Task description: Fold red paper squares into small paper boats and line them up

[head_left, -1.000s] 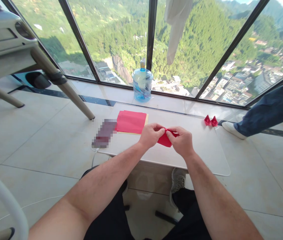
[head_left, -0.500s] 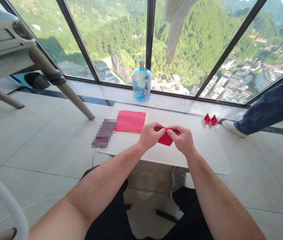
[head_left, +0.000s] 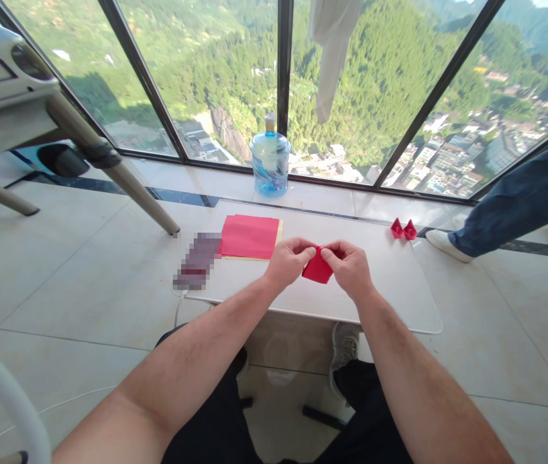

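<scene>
Here, in the head view, both hands meet over the white table [head_left: 390, 290], between the flat stack of red sheets [head_left: 249, 237] and two small folded red shapes [head_left: 403, 229]. The left hand [head_left: 284, 263] has its thumb and fingers pinched on the upper left part of a folded red paper [head_left: 318, 268]. The right hand [head_left: 350, 265] grips the upper right part the same way, fingers together on it. The paper hangs below the thumbs, near the table's front edge; whether it touches the tabletop I cannot tell.

A yellowish edge shows beneath the red stack. Left of the stack lies a pixelated dark object [head_left: 198, 261], with a white cable [head_left: 178, 308] at its lower end. Behind the table, a blue water bottle [head_left: 270, 164] stands upright by the window. Another person's trouser leg [head_left: 520, 200] and pale shoe [head_left: 449, 246] appear beside the table's right end.
</scene>
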### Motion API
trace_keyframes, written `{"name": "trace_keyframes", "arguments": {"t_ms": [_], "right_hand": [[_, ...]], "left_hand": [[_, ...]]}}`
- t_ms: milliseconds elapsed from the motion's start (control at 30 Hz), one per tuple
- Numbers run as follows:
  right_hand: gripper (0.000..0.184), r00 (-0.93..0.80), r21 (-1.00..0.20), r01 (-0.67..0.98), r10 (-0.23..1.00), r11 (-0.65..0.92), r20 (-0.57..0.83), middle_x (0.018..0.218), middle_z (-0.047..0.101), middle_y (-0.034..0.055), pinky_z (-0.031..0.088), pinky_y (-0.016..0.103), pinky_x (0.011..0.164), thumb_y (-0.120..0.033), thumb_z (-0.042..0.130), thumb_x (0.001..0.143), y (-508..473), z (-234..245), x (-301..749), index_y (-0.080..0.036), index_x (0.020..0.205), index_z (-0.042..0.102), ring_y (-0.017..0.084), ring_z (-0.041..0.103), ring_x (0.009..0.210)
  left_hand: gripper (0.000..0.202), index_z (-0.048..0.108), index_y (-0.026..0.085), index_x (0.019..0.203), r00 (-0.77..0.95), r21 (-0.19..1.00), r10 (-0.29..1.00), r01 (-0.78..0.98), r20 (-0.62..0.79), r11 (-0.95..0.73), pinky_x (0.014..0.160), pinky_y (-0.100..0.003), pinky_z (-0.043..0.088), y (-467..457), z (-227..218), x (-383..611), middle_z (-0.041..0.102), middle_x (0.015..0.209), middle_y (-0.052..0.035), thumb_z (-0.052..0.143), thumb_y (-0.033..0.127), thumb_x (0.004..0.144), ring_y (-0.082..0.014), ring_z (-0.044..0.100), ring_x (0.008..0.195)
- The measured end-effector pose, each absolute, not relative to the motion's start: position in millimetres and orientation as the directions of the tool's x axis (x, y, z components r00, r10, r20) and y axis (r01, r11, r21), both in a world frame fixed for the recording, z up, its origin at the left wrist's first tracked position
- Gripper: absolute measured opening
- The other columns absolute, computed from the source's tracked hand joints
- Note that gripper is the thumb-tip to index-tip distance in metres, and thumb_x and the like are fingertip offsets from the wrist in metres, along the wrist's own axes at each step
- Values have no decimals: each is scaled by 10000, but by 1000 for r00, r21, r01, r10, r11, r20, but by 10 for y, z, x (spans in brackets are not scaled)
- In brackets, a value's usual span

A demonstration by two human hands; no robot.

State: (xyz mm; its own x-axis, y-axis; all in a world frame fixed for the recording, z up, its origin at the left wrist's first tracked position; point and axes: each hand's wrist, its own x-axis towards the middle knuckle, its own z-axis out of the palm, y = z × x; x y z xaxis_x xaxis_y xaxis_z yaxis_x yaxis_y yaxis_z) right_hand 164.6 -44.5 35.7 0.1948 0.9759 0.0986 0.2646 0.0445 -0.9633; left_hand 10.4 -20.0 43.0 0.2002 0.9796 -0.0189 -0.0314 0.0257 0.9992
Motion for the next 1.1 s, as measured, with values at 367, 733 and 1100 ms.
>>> {"name": "trace_keyframes", "arguments": {"t_ms": [367, 733, 1100], "right_hand": [[236, 190, -988, 155, 981, 13, 43, 768, 738, 55, 524, 305, 636, -406, 714, 741, -447, 352, 1621, -178, 802, 711, 194, 658, 692], [200, 195, -996, 91, 980, 14, 31, 864, 754, 72, 535, 306, 651, -385, 702, 725, -419, 318, 1621, -186, 716, 683, 201, 667, 741], [196, 179, -993, 122, 983, 8, 30, 738, 720, 39, 505, 284, 611, -376, 692, 742, -440, 329, 1609, -180, 745, 695, 176, 639, 671]], "left_hand": [[222, 745, 138, 838, 240, 971, 961, -154, -140, 180, 594, -252, 495, -192, 451, 102, 724, 746, -36, 747, 309, 696, -142, 636, 655], [265, 730, 146, 854, 282, 966, 952, -191, -119, 177, 577, -254, 485, -157, 390, 79, 695, 701, -19, 785, 335, 676, -135, 618, 627], [233, 752, 142, 787, 280, 954, 950, -219, -137, 203, 614, -256, 478, -151, 415, 69, 707, 703, -27, 823, 307, 638, -122, 606, 626]]}}
